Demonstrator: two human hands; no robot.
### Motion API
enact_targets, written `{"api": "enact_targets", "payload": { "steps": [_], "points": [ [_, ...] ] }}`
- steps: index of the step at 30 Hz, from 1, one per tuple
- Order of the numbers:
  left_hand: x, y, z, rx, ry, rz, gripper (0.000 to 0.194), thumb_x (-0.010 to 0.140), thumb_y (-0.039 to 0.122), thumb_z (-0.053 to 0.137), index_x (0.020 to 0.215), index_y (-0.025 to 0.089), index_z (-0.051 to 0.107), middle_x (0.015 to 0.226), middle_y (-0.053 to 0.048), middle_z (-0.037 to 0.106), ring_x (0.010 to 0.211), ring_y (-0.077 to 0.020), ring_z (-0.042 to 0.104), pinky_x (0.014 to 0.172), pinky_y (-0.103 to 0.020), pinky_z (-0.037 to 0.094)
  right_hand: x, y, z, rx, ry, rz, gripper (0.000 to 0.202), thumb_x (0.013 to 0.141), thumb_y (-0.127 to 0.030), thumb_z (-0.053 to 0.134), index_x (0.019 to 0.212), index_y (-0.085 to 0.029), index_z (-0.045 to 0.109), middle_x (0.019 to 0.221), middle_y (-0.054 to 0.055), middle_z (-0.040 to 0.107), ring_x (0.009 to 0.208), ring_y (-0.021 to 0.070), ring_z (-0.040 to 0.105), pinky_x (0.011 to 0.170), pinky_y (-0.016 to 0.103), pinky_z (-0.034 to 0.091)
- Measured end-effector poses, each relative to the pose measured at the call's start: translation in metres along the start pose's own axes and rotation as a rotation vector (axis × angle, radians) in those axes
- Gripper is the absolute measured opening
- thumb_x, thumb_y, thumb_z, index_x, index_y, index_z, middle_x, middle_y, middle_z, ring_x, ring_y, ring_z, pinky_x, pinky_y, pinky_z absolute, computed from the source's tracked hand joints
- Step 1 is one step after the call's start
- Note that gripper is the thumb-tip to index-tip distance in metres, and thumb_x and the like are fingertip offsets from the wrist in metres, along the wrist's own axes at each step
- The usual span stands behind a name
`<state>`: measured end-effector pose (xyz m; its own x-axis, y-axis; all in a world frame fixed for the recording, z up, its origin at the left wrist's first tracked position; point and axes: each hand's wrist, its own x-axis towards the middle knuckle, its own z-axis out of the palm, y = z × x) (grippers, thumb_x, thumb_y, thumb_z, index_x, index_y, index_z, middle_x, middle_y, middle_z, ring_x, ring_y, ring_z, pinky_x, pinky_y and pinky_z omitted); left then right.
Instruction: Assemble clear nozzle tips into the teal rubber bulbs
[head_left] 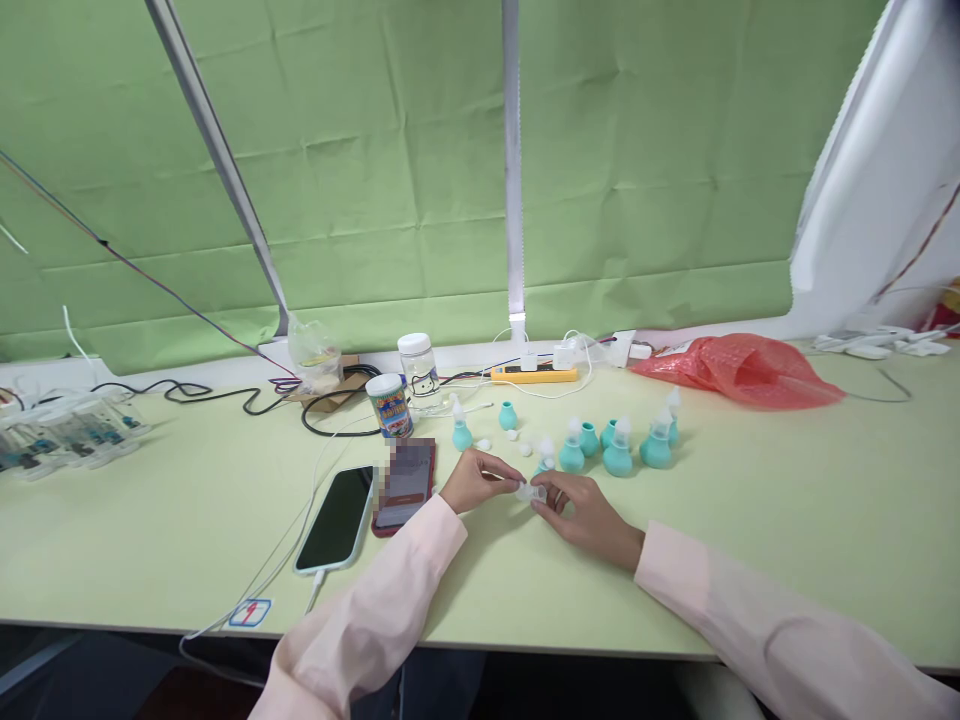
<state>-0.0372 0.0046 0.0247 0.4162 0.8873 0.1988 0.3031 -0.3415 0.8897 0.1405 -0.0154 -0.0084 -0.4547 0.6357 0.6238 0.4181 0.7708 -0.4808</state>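
Observation:
My left hand [480, 482] and my right hand [583, 512] meet over the front middle of the table. Between their fingertips is a small clear plastic nozzle [535, 493], pinched at its left end by the left and at its right end by the right. Just behind the fingers stands a teal squeeze bulb with a clear nozzle [546, 455], partly hidden by my right hand. Several similar teal bulbs [618, 455] stand to the right, most topped with clear nozzles. A bare open bulb [508, 415] is farther back. Small white pieces [526, 449] lie near my left hand.
Left of my hands lie a red-cased phone [405, 490] and a white-edged phone [337, 520] on a cable. Behind them stand a printed jar [391, 408] and a clear jar [420, 370]. A yellow-edged power strip [534, 376] and red bubble wrap [742, 370] lie along the back.

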Motion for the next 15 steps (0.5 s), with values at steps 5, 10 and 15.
{"api": "enact_targets", "payload": {
  "steps": [5,10,15],
  "points": [
    [-0.0020,0.0046,0.0020,0.010,-0.006,0.000,0.022,0.057,0.025,0.059,0.071,0.009,0.064,0.070,-0.008,0.064,0.066,-0.0165,0.058,0.064,-0.026,0.047,0.0004,0.0000,0.0001,0.024,0.005,0.006,0.017,0.071,-0.020,0.045,0.088,-0.018,0.048,0.062,0.000,0.052,0.051,0.0093,0.048,0.050,0.022,0.041],
    [-0.0026,0.0034,0.0021,-0.017,-0.027,0.026,0.025,0.058,0.026,0.059,0.075,0.008,0.063,0.073,-0.009,0.063,0.066,-0.0158,0.057,0.062,-0.025,0.047,0.0011,-0.0014,-0.0002,0.038,0.001,0.020,0.016,0.070,-0.019,0.046,0.086,-0.018,0.049,0.063,0.000,0.053,0.051,0.0091,0.048,0.050,0.022,0.041],
    [-0.0017,0.0008,0.0038,-0.062,-0.050,0.016,0.023,0.059,0.027,0.059,0.073,0.009,0.063,0.074,-0.009,0.062,0.069,-0.0162,0.056,0.064,-0.026,0.046,0.0018,-0.0022,-0.0007,0.064,-0.011,0.028,0.017,0.071,-0.019,0.045,0.087,-0.018,0.050,0.064,0.000,0.053,0.051,0.0092,0.048,0.050,0.021,0.042]
  ]
}}
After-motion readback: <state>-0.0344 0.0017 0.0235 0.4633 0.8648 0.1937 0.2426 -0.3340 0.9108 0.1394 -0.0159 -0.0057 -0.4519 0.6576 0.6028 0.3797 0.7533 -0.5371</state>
